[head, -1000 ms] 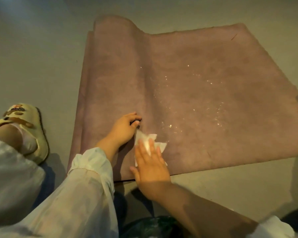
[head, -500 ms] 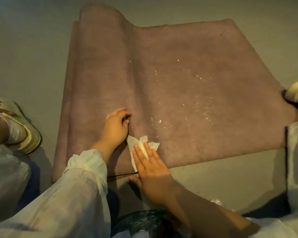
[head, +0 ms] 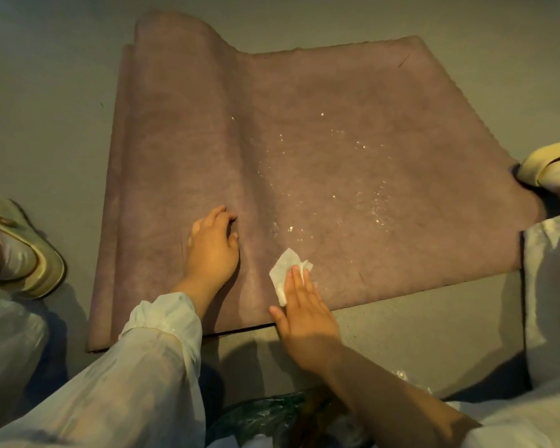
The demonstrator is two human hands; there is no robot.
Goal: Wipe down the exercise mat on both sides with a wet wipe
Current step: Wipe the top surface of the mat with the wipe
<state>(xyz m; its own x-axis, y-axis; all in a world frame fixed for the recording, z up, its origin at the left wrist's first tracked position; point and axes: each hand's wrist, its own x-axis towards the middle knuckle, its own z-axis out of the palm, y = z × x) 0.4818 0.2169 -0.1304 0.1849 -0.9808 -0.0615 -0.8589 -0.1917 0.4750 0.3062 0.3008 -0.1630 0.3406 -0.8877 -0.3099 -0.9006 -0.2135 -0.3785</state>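
Fingers of the right hand (head: 304, 313) lie straight and close together, pressing a white wet wipe (head: 288, 273) flat on the near edge of the mauve exercise mat (head: 353, 124), thumb spread out to the side; the left hand (head: 212, 250) rests on the mat just beside it, palm down, fingertips bent into a ridge in the surface and holding nothing. The mat is spread on a grey floor (head: 46, 92), its left part folded over in a loose roll, with wet specks glinting near its middle. A pale sandal (head: 29, 253) stands on the floor left of the mat; another (head: 547, 160) touches its right edge
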